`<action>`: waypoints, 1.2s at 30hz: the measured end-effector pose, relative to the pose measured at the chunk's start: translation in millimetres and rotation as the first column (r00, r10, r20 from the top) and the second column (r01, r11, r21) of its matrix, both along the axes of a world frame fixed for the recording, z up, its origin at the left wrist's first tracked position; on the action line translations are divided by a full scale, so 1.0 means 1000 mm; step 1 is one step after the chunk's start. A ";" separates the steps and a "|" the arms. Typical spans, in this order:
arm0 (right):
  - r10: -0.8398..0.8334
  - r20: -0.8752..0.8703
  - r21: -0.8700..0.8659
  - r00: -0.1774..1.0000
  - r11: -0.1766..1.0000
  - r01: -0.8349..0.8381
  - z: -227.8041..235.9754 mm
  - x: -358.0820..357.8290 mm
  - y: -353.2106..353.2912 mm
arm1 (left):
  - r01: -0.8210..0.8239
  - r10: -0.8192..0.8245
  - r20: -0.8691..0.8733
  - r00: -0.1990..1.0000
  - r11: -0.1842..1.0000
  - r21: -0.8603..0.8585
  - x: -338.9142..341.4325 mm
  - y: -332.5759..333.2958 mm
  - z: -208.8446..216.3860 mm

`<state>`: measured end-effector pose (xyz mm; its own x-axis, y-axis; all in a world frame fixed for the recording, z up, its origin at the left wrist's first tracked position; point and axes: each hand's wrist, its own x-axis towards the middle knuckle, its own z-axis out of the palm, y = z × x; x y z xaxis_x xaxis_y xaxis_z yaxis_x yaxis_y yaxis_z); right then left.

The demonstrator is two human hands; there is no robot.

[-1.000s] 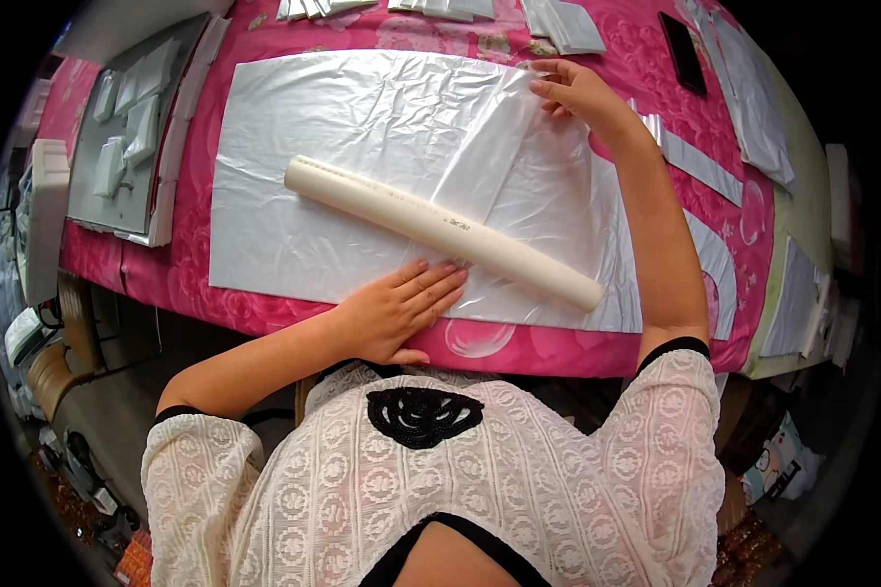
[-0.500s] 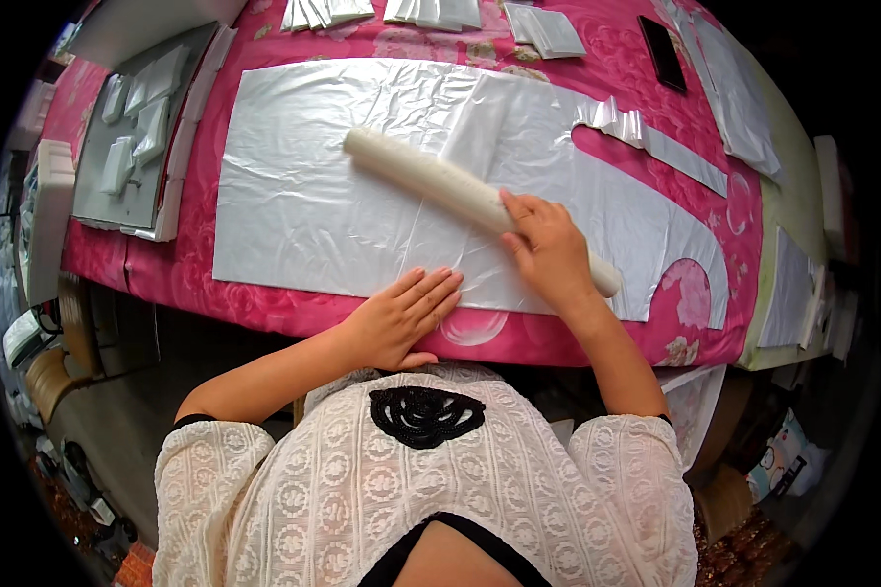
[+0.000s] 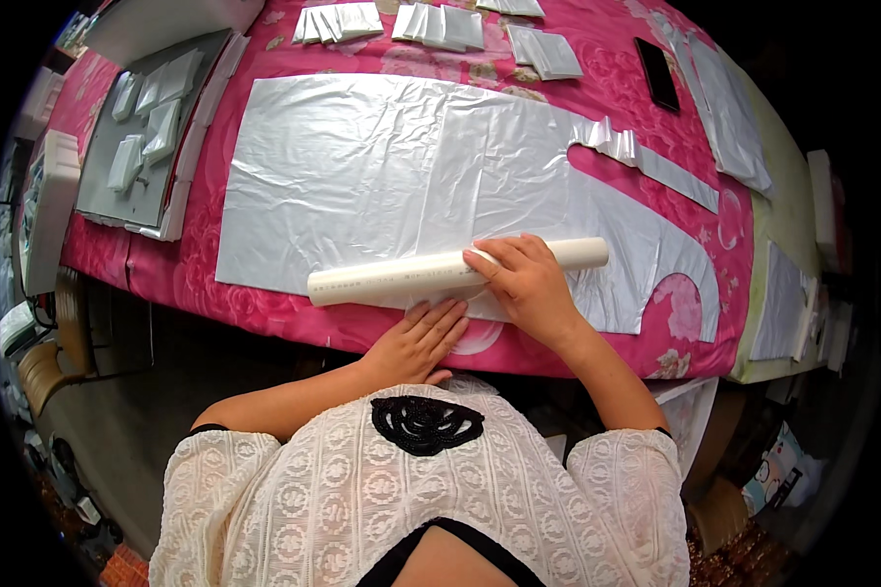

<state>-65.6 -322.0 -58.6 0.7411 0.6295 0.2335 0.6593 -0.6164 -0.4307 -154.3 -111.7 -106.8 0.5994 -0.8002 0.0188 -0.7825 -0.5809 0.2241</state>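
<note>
Fingers [image 3: 440,323] on the left hand [image 3: 411,347] are out straight and together, lying flat by the near edge of the bench [image 3: 166,269], gripping nothing. Those on the right hand [image 3: 531,284] are bent over a tube [image 3: 392,278], holding it.

Going left to right: on the bench's left end there's a flat grey panel [image 3: 117,204] with a pale rim and little white plastic packets [image 3: 162,127] on it. Next comes a big plastic sheet [image 3: 313,166], silvery white, thin and crinkly, square-cornered on the left, scooped into curves on the right. That tube, smooth, round and off-white, lies across it near the bench's near edge; half a second ago its left end slanted off toward the far side. A second ago the right hand was up at the sheet's far edge, off the tube altogether. Folded glossy stacks [image 3: 439,26] line the bench's far edge, then a slim black phone [image 3: 657,74] toward the far right corner, all on pink flowery cloth [image 3: 206,191].
</note>
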 end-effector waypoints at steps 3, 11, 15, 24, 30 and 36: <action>-0.007 0.069 0.021 0.998 1.000 0.006 -0.006 0.040 0.010 | -0.011 0.010 -0.015 1.000 1.000 -0.018 -0.003 0.000 -0.005; -0.165 0.050 0.031 0.985 0.986 0.163 -0.016 0.161 0.022 | 0.073 -0.075 -0.017 0.997 0.995 -0.068 0.001 0.005 -0.005; -0.304 0.323 0.088 0.896 0.953 0.291 -0.026 0.156 0.027 | 0.104 -0.122 -0.062 0.991 0.966 -0.237 0.011 0.027 0.000; 0.233 -0.123 0.100 0.965 0.970 -0.222 -0.009 0.008 0.026 | 0.128 -0.120 0.045 0.992 0.941 -0.313 0.026 0.048 0.014; 0.058 -0.047 0.182 0.997 0.982 -0.049 -0.030 -0.002 0.030 | -0.016 -0.107 -0.143 0.984 0.743 -0.669 0.050 0.046 0.029; -0.042 -0.086 0.282 0.995 0.957 0.065 -0.028 -0.001 0.033 | -0.036 -0.006 -0.110 0.994 0.924 -0.380 0.081 0.047 0.027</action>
